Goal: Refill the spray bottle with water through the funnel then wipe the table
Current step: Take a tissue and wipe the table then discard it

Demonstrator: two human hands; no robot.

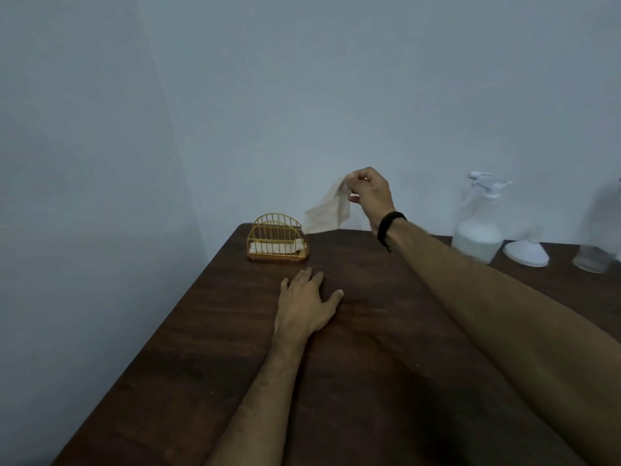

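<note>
Right hand (pixel 371 193) is pinching the tissue (pixel 327 208) by its top corner; it is hanging limp, light, easily torn; left hand (pixel 307 302) is lying flat, fingers released, on the surface (pixel 369 364).

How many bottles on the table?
2. A white translucent plastic spray bottle stands at the right rear; a clear bottle, blurred, sits at the right frame edge. More may lie outside the frame.

table (pixel 336 381) – dark brown woodgrain | holder (pixel 277 237) – yellow | tissue (pixel 327 210) – cream | funnel (pixel 526 252) – white
</note>
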